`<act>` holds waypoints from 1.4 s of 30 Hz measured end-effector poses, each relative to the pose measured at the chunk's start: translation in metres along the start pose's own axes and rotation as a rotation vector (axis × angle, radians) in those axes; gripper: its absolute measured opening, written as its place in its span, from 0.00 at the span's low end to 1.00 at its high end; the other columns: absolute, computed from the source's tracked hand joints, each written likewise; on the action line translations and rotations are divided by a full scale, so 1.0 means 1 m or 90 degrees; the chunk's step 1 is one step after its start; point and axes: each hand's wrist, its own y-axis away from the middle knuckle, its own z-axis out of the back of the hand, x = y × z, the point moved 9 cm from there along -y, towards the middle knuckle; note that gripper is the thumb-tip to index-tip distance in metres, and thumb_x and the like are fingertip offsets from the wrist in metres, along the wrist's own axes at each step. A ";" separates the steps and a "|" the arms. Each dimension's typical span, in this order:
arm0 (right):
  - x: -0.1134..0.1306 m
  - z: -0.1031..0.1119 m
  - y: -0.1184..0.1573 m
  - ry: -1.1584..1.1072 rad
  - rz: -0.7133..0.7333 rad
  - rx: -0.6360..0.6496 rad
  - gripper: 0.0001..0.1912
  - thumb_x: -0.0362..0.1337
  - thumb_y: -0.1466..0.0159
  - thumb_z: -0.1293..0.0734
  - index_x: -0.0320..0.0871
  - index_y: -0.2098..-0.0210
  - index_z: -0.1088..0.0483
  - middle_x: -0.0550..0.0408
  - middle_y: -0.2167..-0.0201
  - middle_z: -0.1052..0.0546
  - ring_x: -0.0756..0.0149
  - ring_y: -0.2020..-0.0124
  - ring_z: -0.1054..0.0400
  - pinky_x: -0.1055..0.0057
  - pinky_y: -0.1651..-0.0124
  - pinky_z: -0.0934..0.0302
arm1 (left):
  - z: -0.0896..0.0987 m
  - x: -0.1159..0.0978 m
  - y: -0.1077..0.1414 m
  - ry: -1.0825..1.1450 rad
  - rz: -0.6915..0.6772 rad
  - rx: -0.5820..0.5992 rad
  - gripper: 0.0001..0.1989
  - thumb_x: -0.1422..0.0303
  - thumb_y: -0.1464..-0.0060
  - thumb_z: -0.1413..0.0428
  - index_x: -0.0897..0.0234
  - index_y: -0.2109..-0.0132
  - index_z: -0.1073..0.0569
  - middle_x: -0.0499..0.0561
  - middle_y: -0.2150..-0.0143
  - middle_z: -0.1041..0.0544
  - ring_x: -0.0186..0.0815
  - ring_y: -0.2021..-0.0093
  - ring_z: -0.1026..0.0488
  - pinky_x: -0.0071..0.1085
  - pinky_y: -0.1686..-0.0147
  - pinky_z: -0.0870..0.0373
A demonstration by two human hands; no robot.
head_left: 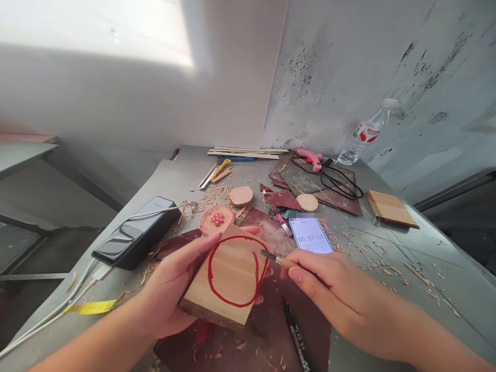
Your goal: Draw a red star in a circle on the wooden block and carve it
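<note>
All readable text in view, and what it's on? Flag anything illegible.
"00:07:00" on the phone.
Bottle: red-and-white label, looks to start with "W"; rest too small to be sure.
Marker: white lettering, seen at an angle, not clear enough to quote.
Black box: faint marking on top, unreadable.
Yellow tag: faint marks, too blurred.
Block: red drawn line, no text.

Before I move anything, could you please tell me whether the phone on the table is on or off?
On: the phone is lit up and displays 00:07:00.
</note>
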 end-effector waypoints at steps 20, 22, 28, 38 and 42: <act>0.007 -0.025 0.009 0.040 -0.043 -0.008 0.20 0.41 0.15 0.44 0.50 0.62 0.30 0.57 0.73 0.21 0.62 0.73 0.27 0.68 0.70 0.42 | 0.021 0.005 0.007 0.031 -0.079 -0.244 0.54 0.33 0.60 0.25 0.55 0.31 0.20 0.58 0.52 0.09 0.65 0.51 0.09 0.51 0.56 0.11; 0.007 -0.025 0.008 0.046 -0.048 -0.016 0.19 0.40 0.15 0.44 0.50 0.62 0.29 0.57 0.74 0.22 0.62 0.74 0.28 0.68 0.71 0.43 | 0.023 0.006 0.007 0.022 -0.103 -0.245 0.49 0.33 0.53 0.27 0.55 0.31 0.20 0.58 0.52 0.09 0.62 0.52 0.09 0.50 0.56 0.11; -0.002 -0.022 0.007 0.057 -0.076 0.003 0.19 0.41 0.15 0.42 0.50 0.60 0.26 0.57 0.72 0.19 0.62 0.72 0.24 0.69 0.69 0.40 | 0.025 0.008 0.003 -0.033 -0.095 -0.267 0.40 0.43 0.45 0.31 0.57 0.31 0.22 0.59 0.49 0.09 0.62 0.50 0.10 0.50 0.57 0.11; 0.002 -0.009 0.003 0.051 -0.029 0.006 0.22 0.41 0.16 0.45 0.52 0.51 0.18 0.52 0.53 0.10 0.57 0.60 0.16 0.63 0.60 0.29 | 0.019 -0.036 0.014 -0.660 -0.280 -0.260 0.24 0.43 0.29 0.41 0.49 0.38 0.16 0.54 0.34 0.15 0.59 0.30 0.21 0.53 0.30 0.23; 0.006 -0.014 0.001 0.044 -0.013 0.034 0.22 0.39 0.17 0.43 0.50 0.52 0.16 0.50 0.49 0.09 0.58 0.59 0.16 0.65 0.59 0.28 | 0.023 -0.032 0.022 -1.023 -0.296 -0.226 0.37 0.42 0.35 0.33 0.44 0.24 0.26 0.55 0.19 0.28 0.62 0.21 0.29 0.53 0.29 0.22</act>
